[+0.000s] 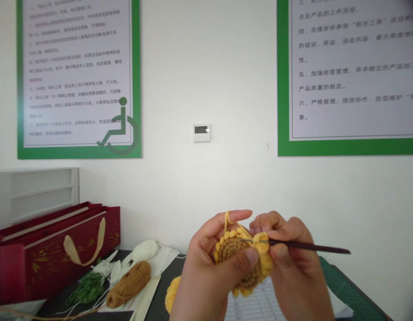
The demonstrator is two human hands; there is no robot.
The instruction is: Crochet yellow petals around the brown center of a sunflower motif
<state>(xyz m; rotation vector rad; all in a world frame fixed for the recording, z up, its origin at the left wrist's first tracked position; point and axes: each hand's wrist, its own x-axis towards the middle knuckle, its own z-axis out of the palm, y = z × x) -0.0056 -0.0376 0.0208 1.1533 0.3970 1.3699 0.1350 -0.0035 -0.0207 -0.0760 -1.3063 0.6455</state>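
My left hand (213, 263) grips a round crochet piece (232, 249) with a brown centre and a puffy yellow edge. Its thumb presses on the front, and yellow yarn (227, 218) loops over the raised index finger. In my right hand (293, 249) is a crochet hook (313, 246) with a dark handle, pointing left. The hook's thin metal tip lies at the yellow stitches along the top of the piece. Fingers of the right hand also touch the yellow edge there. Part of the piece is hidden behind my left thumb.
On the dark table lie a brown yarn skein (129, 285), white yarn (144, 250), green yarn (86, 287) and a yellow ball (173, 292). Red gift bags (59, 254) stand left. Printed paper (256, 303) lies beneath my hands, a green mat (350, 290) to the right.
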